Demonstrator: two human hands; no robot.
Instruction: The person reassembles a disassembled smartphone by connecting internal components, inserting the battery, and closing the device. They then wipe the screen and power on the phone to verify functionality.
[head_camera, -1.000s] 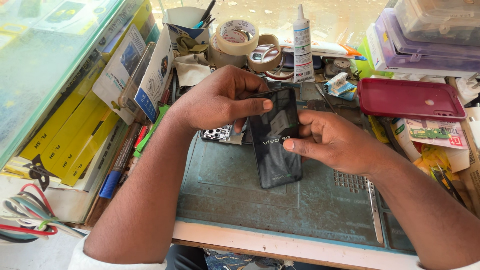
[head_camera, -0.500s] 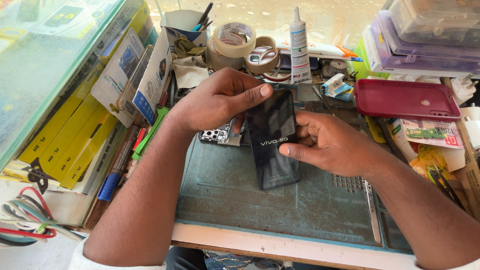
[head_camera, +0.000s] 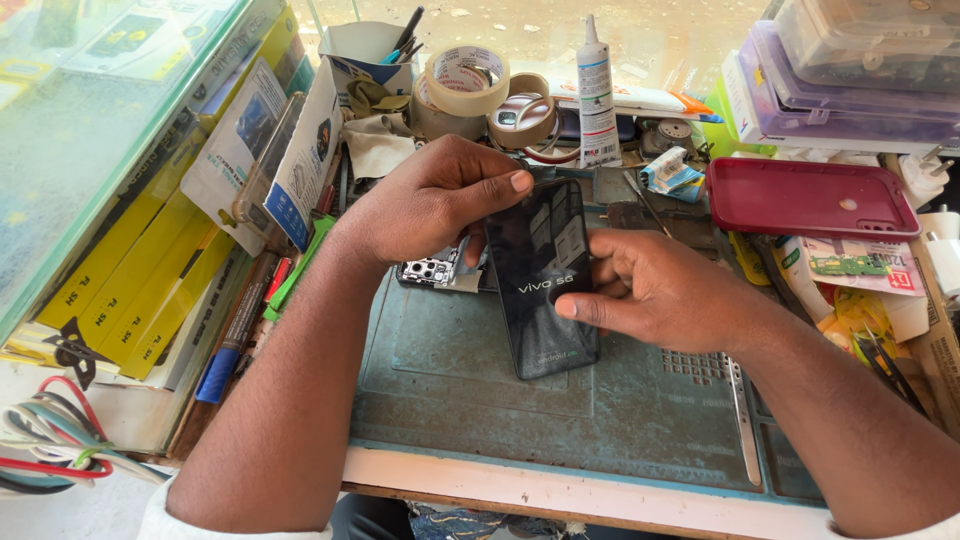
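We see both hands on a black smartphone (head_camera: 545, 285) lying screen-up on a teal work mat (head_camera: 480, 400), its lower end toward us and its top end slightly raised under the fingers. The left hand (head_camera: 430, 200) comes in from the left, fingers curled together over the phone's top left edge, thumb tip pressed on the upper corner of the glass. The right hand (head_camera: 650, 290) comes from the right, fingers bunched and clamped on the phone's right edge, index fingertip flat on the screen about midway down. Just beside the phone, under the left hand, lies a bare phone frame (head_camera: 432, 270) with camera holes, touching the phone's left side. Behind the hands stand tape rolls (head_camera: 468, 82), a white glue bottle (head_camera: 596, 95) upright, and a paper cup of tools (head_camera: 372, 48). A maroon phone case (head_camera: 808, 198) lies well apart to the right, below stacked clear plastic boxes (head_camera: 850, 70). Yellow packaged boxes (head_camera: 140, 290) lean along the left, loose coloured wires (head_camera: 50, 440) near the bottom left corner.
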